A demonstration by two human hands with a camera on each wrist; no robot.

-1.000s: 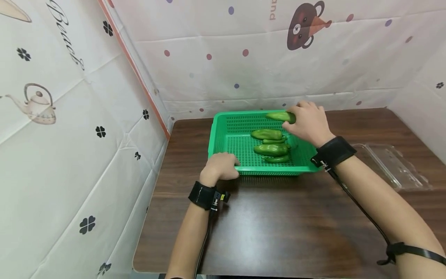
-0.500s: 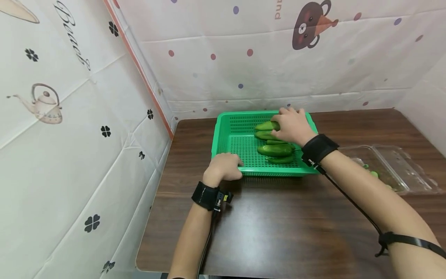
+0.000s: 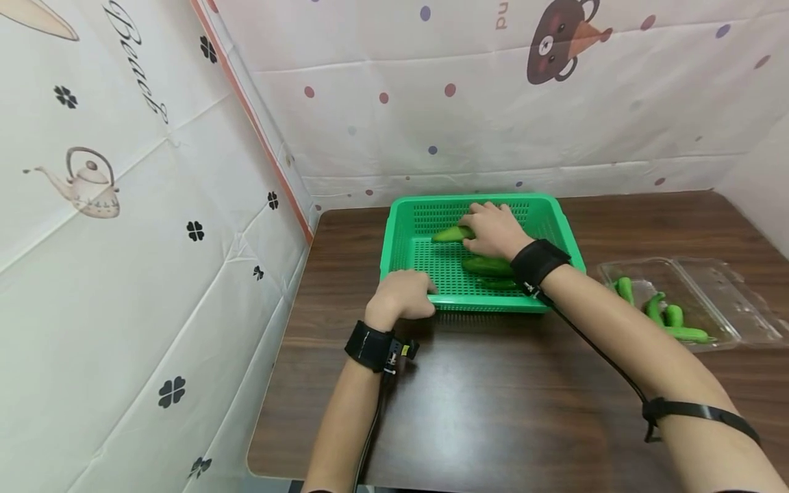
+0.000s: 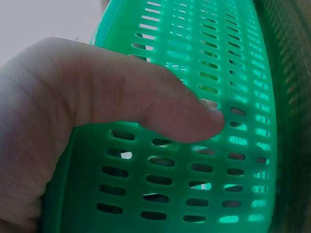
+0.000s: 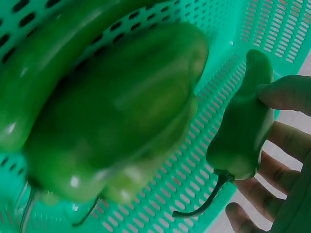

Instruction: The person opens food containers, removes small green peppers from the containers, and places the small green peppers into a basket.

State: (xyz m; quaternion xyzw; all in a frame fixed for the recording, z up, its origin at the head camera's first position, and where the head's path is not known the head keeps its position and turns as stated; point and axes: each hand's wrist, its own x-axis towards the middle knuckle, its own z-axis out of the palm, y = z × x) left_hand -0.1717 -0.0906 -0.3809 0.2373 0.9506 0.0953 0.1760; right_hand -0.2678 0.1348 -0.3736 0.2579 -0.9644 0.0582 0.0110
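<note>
A green slotted basket [image 3: 407, 226] sits at the back of a dark wooden table. My left hand [image 3: 401, 294] grips its near left rim, thumb over the outer wall [image 4: 160, 109]. My right hand [image 3: 493, 229] reaches into the basket and holds a green pepper [image 3: 451, 234] low over the basket floor; in the right wrist view that pepper [image 5: 245, 126] lies against my fingers [image 5: 286, 94]. Other green peppers [image 3: 487, 266] lie in the basket under my right wrist, seen large and close in the right wrist view [image 5: 112, 116].
A clear plastic clamshell box [image 3: 678, 301] lies open on the table right of the basket, with several small green peppers [image 3: 659, 311] in it. Patterned cloth walls close in the left and back sides. Bare wood lies in front of the basket.
My right hand carried the pepper from the basket's far right corner leftward and down toward the basket's middle. The left hand stayed on the rim. The view shifted, showing the clamshell's peppers.
</note>
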